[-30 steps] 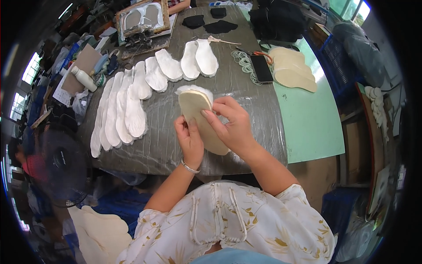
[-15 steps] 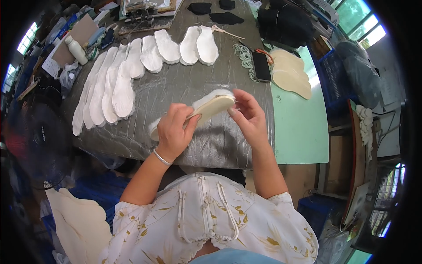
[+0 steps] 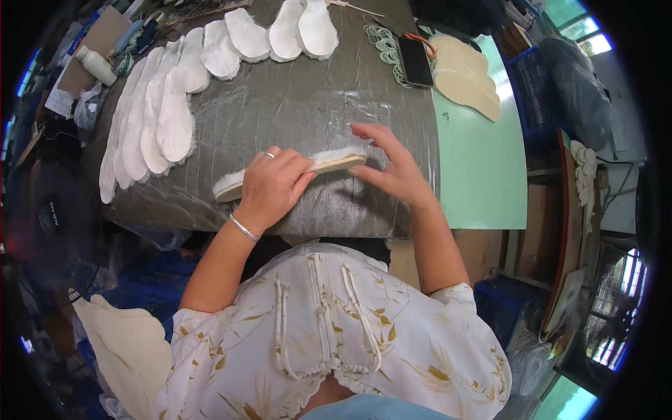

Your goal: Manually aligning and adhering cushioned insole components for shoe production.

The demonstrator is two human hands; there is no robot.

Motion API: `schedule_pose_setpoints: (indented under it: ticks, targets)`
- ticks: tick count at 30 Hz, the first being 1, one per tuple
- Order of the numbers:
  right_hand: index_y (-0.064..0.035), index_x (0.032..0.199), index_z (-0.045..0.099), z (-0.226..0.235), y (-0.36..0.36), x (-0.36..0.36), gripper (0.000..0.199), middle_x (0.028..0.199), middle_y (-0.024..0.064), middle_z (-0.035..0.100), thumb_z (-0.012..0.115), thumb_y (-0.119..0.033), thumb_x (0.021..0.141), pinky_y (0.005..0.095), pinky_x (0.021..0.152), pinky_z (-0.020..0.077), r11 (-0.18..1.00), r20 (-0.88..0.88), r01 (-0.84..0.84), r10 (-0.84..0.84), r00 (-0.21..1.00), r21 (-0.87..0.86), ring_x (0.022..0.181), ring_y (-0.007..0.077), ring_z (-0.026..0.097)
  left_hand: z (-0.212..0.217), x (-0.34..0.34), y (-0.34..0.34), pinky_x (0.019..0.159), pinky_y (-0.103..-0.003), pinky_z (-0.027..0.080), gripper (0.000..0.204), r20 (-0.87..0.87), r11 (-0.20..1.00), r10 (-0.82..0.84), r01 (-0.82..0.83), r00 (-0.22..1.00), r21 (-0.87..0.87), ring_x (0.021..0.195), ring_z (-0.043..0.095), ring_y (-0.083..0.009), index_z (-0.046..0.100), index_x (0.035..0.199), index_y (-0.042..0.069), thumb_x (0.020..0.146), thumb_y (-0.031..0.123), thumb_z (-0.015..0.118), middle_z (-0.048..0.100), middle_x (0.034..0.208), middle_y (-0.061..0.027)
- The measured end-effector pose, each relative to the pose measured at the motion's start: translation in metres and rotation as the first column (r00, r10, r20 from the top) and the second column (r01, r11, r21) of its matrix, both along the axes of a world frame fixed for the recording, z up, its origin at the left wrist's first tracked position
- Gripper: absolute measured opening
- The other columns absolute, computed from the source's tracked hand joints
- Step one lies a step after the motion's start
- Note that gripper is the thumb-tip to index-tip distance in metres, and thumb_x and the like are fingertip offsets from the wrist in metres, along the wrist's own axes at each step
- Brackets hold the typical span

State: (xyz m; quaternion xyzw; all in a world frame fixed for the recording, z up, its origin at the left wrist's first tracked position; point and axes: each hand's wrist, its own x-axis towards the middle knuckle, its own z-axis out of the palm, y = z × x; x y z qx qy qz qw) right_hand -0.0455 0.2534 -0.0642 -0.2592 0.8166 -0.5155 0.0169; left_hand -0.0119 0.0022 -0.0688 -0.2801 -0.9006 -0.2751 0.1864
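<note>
Your L hand (image 3: 271, 183) grips a fleece-topped sole (image 3: 337, 162), R hand (image 3: 393, 170) half-open, empty by its tip; that one looks layered, white pcs (image 3: 175, 126) & beige stack (image 3: 465, 78) unjoined.

Held long fluffy insole (image 3: 337, 162) was white on top, cream below. Foot-shaped fluffy insoles (image 3: 174, 126) were plain white, stacked flat insoles (image 3: 465, 87) pale cream. Plastic-covered table (image 3: 280, 115) was grey-brown, smooth rectangular sheet (image 3: 483, 182) mint green, fabric blouse (image 3: 413, 329) white with golden-brown leaf print.
</note>
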Motion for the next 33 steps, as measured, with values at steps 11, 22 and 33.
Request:
schedule_pose_setpoints:
  ticks: [11, 22, 33]
  targets:
    - [-0.0034, 0.083, 0.070, -0.013, 0.007, -0.010, 0.016, 0.083, 0.0070, 0.066, 0.080, -0.010, 0.072, 0.0351, 0.075, 0.0485, 0.976, -0.075, -0.102, 0.118, 0.990, 0.195, 0.082, 0.0256, 0.062, -0.009, -0.002, 0.011, 0.065, -0.035, 0.041, 0.015, 0.022, 0.997, -0.018, 0.019, 1.000, -0.080, 0.075, 0.055, -0.0221, 0.064, 0.084, 0.011, 0.077, 0.018, 0.075, 0.058, 0.080, -0.0011]
    - [-0.0021, 0.079, 0.070, -0.032, 0.018, 0.002, 0.012, 0.084, 0.0102, 0.068, 0.077, -0.011, 0.075, 0.0377, 0.076, 0.0483, 0.988, -0.017, -0.030, 0.033, 0.999, 0.152, 0.081, 0.0291, 0.062, 0.004, 0.003, -0.013, 0.085, -0.040, 0.042, 0.061, 0.136, 0.973, 0.142, -0.113, 0.980, -0.203, 0.095, 0.058, -0.0297, 0.060, 0.119, 0.006, 0.071, 0.037, 0.080, 0.063, 0.102, -0.0093]
    - [-0.0084, 0.115, 0.066, -0.019, -0.035, 0.000, 0.041, 0.106, 0.0092, 0.067, 0.076, -0.023, 0.078, 0.0395, 0.089, 0.0445, 0.953, -0.197, -0.161, 0.215, 0.957, 0.257, 0.095, 0.0288, 0.061, -0.009, 0.006, -0.039, 0.085, -0.037, 0.041, 0.025, 0.268, 0.999, 0.039, -0.035, 0.963, -0.017, 0.074, 0.058, -0.0261, 0.065, 0.076, 0.007, 0.073, 0.026, 0.081, 0.062, 0.075, -0.0054]
